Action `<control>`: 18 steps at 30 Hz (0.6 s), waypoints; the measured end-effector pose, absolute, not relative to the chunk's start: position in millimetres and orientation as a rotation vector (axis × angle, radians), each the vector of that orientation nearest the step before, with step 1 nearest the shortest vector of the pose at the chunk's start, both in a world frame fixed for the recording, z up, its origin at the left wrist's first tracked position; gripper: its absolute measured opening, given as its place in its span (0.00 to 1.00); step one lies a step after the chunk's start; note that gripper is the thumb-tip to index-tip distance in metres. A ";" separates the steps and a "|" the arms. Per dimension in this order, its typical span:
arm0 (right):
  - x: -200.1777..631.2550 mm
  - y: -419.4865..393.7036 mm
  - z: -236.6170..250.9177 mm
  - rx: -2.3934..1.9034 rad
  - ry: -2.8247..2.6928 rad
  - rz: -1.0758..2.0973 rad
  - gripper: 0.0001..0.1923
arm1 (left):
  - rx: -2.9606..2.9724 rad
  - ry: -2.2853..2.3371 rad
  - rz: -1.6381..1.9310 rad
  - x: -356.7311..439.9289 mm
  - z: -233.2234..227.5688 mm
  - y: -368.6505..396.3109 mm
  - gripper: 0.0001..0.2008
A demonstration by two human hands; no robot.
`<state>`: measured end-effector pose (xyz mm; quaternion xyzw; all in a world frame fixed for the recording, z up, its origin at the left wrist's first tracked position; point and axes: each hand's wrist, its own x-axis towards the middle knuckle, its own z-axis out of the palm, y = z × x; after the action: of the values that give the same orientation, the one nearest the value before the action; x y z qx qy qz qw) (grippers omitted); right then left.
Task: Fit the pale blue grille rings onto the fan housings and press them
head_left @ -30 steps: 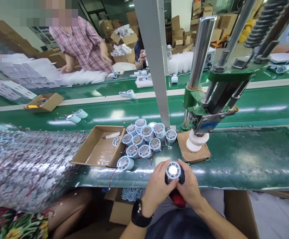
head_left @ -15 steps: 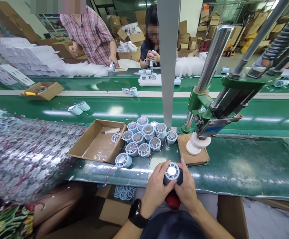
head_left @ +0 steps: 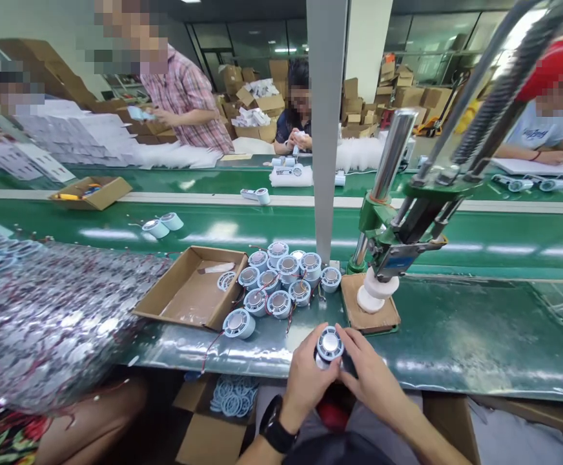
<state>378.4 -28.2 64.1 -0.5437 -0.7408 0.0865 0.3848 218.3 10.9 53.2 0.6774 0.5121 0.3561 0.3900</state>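
Left hand (head_left: 308,373) and right hand (head_left: 372,373), both curled, pinch one pale-blue round part (head_left: 330,343), silvery face upward; similar parts (head_left: 288,265) cluster beside a cardboard tray (head_left: 189,296).

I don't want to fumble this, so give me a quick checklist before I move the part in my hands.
1. Both hands on the part: ok, left hand and right hand grip it.
2. Silvery face visible: ok, it's turned up.
3. Hands clear of the press: ok, they're on its near side, apart from it.
4. Gap between the white discs: cannot tell, they overlap in this view.
5. Part's underside: cannot tell, it's hidden.
6. Pile tidy: not ok, red wires straggle around it.
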 end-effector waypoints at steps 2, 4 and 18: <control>404.2 -23.4 117.6 -1.348 -1.920 0.041 0.31 | 1.723 1.264 0.914 221.5 66.7 27.3 0.25; 432.5 -11.7 188.3 -1.328 -1.796 -0.282 0.27 | 1.734 1.196 0.927 228.8 84.7 48.0 0.24; 502.3 143.8 379.2 -1.068 -1.418 -0.202 0.13 | 1.701 0.728 0.884 319.7 97.4 103.7 0.21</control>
<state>502.3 143.8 379.2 -0.4656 -0.6185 -0.0883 0.6268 319.7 103.7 97.4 0.7092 0.3035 0.3685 0.5188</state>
